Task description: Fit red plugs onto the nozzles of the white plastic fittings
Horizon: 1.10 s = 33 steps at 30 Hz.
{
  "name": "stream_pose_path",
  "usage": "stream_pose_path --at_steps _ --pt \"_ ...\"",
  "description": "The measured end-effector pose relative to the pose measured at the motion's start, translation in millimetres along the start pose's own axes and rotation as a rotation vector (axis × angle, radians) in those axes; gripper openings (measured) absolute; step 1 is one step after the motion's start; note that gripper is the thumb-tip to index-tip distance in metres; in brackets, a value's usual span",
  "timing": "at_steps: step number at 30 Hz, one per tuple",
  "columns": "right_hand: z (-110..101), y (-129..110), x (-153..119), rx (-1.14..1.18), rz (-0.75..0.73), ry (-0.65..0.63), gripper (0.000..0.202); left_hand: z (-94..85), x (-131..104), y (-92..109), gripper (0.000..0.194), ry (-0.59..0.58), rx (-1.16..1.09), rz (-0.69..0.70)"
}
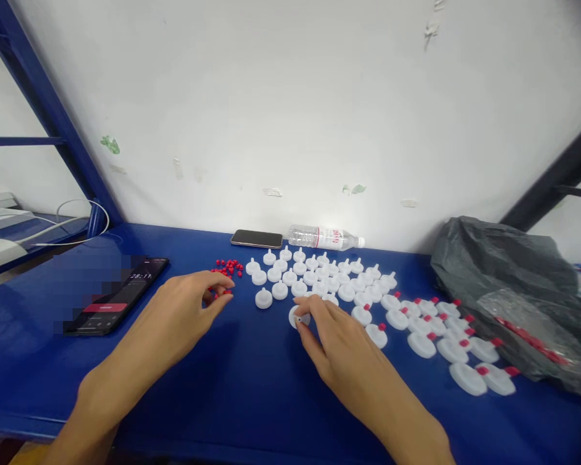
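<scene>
My left hand (193, 303) is beside the pile of small red caps (230, 265), thumb and forefinger brought near each other around a red cap (227, 292). My right hand (332, 332) pinches the nozzle of a white round lid (293, 316) on the blue table. Many plain white lids (279, 290) stand with nozzles up behind my hands. To the right, several white lids with red caps on their nozzles (421, 345) lie in a group.
Behind the lids, a phone (256, 239) and a plastic bottle (319, 237) lie near the wall. A second phone (121, 297) is on the left of the blue table (213, 400). A dark plastic bag (494, 258) and a clear bag of red pieces (532, 339) are at the right.
</scene>
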State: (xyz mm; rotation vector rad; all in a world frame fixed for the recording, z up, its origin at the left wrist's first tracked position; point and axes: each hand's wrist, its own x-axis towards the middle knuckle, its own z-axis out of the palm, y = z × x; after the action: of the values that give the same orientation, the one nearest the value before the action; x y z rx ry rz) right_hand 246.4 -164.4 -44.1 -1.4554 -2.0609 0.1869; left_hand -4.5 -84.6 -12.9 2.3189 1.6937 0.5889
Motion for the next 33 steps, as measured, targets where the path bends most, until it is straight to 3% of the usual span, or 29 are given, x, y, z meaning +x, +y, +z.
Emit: stream_pose_path --at_steps 4,7,9,19,26,33 --pt "-3 -3 2 0.049 -0.031 0.014 0.013 4.1 -10 20 0.029 -0.069 -0.25 0.136" --pt "-4 -3 1 0.013 -0.084 0.036 0.007 8.8 -19 33 0.024 -0.113 -0.346 0.198" --pt "-3 -2 0 -0.022 -0.119 0.052 0.013 11.8 -23 39 0.022 -0.139 -0.375 0.234" --pt "-3 -1 -2 -0.066 -0.205 0.077 0.025 19.8 -25 47 0.02 -0.165 -0.415 0.268" --pt "-5 -1 0 0.194 -0.148 0.096 0.029 20.6 -24 48 0.027 -0.201 -0.383 0.229" --pt "-12 0 1 0.349 -0.208 0.191 0.04 21.8 -29 49 0.032 -0.237 -0.258 0.366"
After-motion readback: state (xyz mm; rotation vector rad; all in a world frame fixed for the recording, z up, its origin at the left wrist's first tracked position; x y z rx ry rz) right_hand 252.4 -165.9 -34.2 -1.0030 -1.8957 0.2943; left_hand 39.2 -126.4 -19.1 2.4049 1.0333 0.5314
